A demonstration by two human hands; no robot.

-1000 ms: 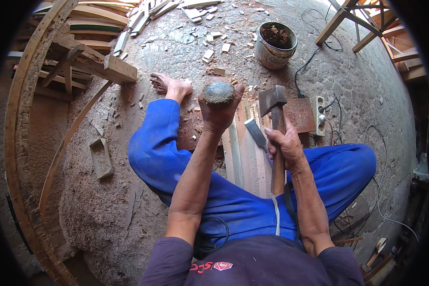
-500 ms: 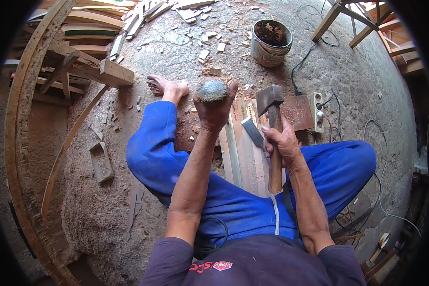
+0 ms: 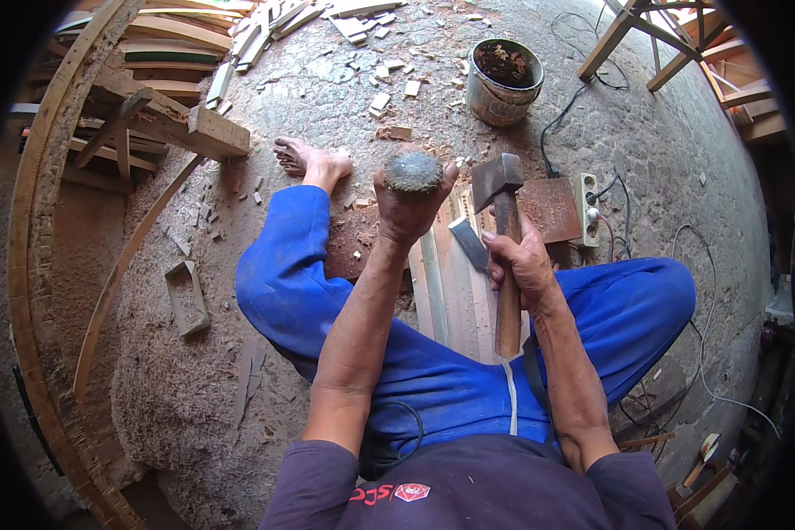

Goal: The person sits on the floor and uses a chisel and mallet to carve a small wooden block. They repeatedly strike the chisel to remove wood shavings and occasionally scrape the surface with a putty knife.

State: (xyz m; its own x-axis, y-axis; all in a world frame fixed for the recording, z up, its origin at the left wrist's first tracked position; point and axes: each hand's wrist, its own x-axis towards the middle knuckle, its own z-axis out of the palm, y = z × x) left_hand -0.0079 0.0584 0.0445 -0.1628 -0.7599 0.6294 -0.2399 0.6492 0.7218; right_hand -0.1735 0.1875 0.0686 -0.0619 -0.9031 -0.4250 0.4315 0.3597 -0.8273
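My left hand (image 3: 406, 215) is closed around a thick round piece (image 3: 413, 171) with a grey, battered top and frayed rim. It is seen end-on, so its lower part is hidden. My right hand (image 3: 523, 259) grips the wooden handle of a hammer (image 3: 506, 314); its dark steel head (image 3: 496, 182) points up and away from me. Beside that hand a flat chisel blade (image 3: 469, 245) with a bright bevelled tip slants over pale wooden boards (image 3: 459, 305). Its rear end disappears by my fingers, and I cannot tell whether they touch it. The boards lie between my legs.
A bucket (image 3: 488, 108) stands ahead. To the right are a power strip (image 3: 589, 210), a reddish-brown plate (image 3: 548, 212) and cables. A small open wooden box (image 3: 187, 299) lies left. Wood offcuts (image 3: 380, 102) litter the floor; a timber frame (image 3: 172, 124) rises at left.
My left hand has shifted slightly right with the round piece, closer to the hammer head. The hammer has tilted a little; my right hand stays nearly in place.
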